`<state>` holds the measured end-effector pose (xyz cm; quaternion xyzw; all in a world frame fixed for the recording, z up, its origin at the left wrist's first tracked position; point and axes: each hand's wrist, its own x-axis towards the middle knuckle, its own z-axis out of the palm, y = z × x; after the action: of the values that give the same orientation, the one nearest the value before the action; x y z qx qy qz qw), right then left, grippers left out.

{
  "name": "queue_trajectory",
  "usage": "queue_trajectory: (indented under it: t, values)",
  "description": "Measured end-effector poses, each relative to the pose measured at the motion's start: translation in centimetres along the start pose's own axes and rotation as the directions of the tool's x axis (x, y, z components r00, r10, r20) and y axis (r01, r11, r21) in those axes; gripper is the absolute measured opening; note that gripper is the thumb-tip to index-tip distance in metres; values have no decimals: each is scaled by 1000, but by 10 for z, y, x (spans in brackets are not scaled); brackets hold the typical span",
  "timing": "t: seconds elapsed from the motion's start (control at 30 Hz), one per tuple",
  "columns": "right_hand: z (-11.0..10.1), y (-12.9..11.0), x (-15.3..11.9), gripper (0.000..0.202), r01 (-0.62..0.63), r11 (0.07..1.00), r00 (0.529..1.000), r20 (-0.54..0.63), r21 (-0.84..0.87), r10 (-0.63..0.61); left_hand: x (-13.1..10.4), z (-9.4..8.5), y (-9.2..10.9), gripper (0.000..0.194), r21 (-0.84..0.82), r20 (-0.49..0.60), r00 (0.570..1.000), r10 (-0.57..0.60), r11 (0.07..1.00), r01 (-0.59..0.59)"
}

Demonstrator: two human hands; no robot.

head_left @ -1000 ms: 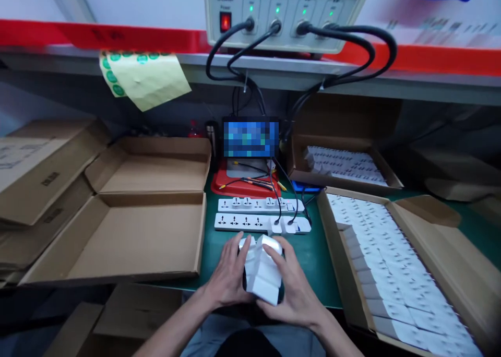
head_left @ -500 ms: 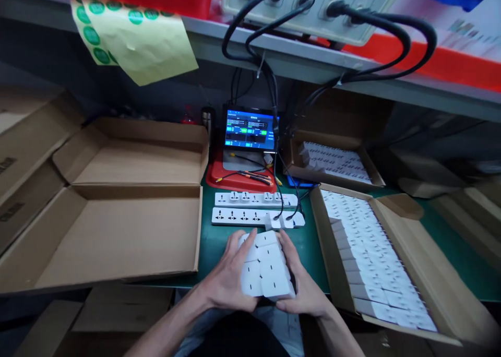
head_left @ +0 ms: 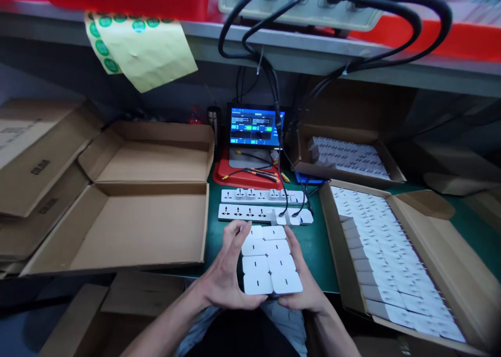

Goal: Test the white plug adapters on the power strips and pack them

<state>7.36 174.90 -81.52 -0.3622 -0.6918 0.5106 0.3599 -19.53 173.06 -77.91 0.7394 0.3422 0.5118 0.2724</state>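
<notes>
Lower centre: white blocks (head_left: 276, 263) now squarer (two by four), so stack seems steadier; fingers of left hand (head_left: 224, 277) and right hand (head_left: 306, 286) clamp opposite sides

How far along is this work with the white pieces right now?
Looks done: rows of small white pieces lie in the long brown cardboard box on the right, with more in the brown cardboard box behind it.
In hand: the left hand and right hand hold eight white square-faced pieces together.
Left: those eight are in no box, and both boxes stand open. I can't tell the intended total.
</notes>
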Motion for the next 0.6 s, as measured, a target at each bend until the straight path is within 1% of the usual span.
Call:
queue_trajectory:
  t: [0.07, 0.17, 0.27, 0.33, 0.4, 0.5, 0.6]
  values:
    - [-1, -2, 0, 165, 19, 1000, 1000, -23, -4, -19, 0, 2, -2, 163, 18, 1, 1000, -4, 1000, 4]
    - [-3, -5, -5, 160, 36, 999, 998, -59, 27, -34, 3, 5, -3, 164, 30, 34, 999, 0, 1000, -1]
    - [-8, -7, -13, 153, 41, 997, 995, -90, 60, -36, 11, 10, -1, 165, 35, 68, 997, 40, 998, -42]
    - [-14, -8, -19, 147, 48, 998, 993, -112, 51, -42, 16, 14, 2, 164, 36, 92, 993, 77, 996, -81]
    - [-23, -10, -25, 139, 64, 998, 989, -135, -1, -63, 22, 18, 5, 161, 35, 113, 988, 104, 993, -109]
    - [-39, -12, -34, 130, 57, 992, 982, -172, -113, -76, 28, 21, 10, 159, 53, 130, 986, 108, 992, -116]
    - [-52, -6, -37, 120, -55, 955, 960, -278, -293, -29, 32, 21, 13, 156, 92, 122, 987, 108, 989, -119]
